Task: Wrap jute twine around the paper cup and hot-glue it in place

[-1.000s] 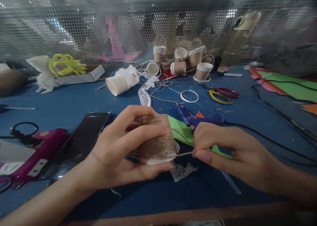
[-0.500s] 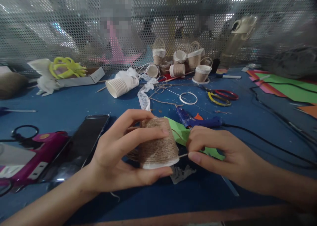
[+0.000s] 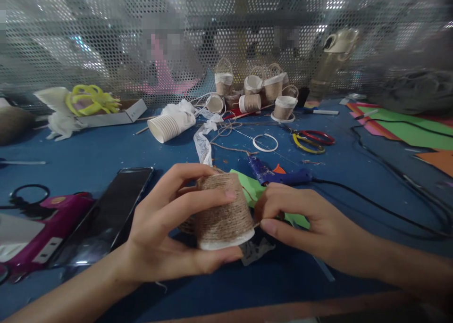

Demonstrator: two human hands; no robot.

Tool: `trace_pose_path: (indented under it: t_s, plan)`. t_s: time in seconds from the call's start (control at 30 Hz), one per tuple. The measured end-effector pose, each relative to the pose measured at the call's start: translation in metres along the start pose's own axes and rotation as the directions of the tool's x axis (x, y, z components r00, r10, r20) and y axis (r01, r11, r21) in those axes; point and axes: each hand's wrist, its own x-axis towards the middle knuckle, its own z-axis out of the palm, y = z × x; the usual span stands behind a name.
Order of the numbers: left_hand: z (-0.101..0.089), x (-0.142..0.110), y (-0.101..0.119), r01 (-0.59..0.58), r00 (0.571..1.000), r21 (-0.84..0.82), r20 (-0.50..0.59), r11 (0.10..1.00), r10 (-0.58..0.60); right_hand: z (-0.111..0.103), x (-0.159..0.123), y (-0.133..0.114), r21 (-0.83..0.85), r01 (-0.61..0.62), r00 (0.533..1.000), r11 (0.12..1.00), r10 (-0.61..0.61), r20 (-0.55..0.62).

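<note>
My left hand [image 3: 166, 233] is wrapped round a paper cup covered in brown twine [image 3: 222, 214], held upside down with its white rim low. My right hand [image 3: 304, 224] pinches the loose end of the twine right beside the cup's rim, fingers pressed together. Under my hands lie a green paper piece [image 3: 253, 191] and a scrap of white lace [image 3: 256, 250]. A blue glue gun [image 3: 276, 174] rests just behind my right hand, its black cord running off to the right.
On the blue table: a black phone [image 3: 109, 210], a magenta tool [image 3: 42, 228], a stack of white cups [image 3: 170, 125], lace ribbon [image 3: 203, 141], a white ring [image 3: 265, 142], scissors [image 3: 313, 139], several twine-wrapped cup baskets [image 3: 265, 89], coloured paper sheets [image 3: 410, 129]. A perforated screen stands behind.
My right hand has slid left along the twine until it is against the cup's rim. The left hand keeps its hold on the cup, now slightly lower in view.
</note>
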Motion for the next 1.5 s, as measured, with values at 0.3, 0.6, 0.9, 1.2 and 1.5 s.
trace_pose_path:
  t_s: [0.3, 0.6, 0.9, 1.2, 1.5]
  plan:
    - [0.002, -0.001, 0.003, 0.043, 0.999, -0.005, 0.001, 0.999, -0.042, 0.002, -0.001, -0.001, 0.002, -0.007, 1.000, 1.000, 0.007, 0.007]
    - [0.003, -0.002, 0.004, 0.073, 0.997, -0.007, -0.008, 0.997, -0.073, 0.003, 0.000, -0.004, 0.042, -0.059, 0.998, 0.997, 0.058, 0.031]
    - [0.008, -0.005, 0.000, 0.118, 0.992, -0.091, 0.046, 0.989, -0.114, 0.003, -0.001, -0.001, 0.140, -0.126, 0.992, 0.982, 0.120, 0.045]
    - [0.014, -0.007, -0.001, 0.306, 0.944, -0.164, 0.179, 0.938, -0.276, 0.004, 0.002, -0.002, 0.054, -0.088, 0.995, 0.995, 0.090, -0.043]
    - [0.018, -0.010, -0.002, 0.387, 0.916, -0.222, 0.206, 0.895, -0.345, 0.006, -0.001, 0.001, -0.016, -0.065, 0.997, 0.998, 0.064, -0.048]
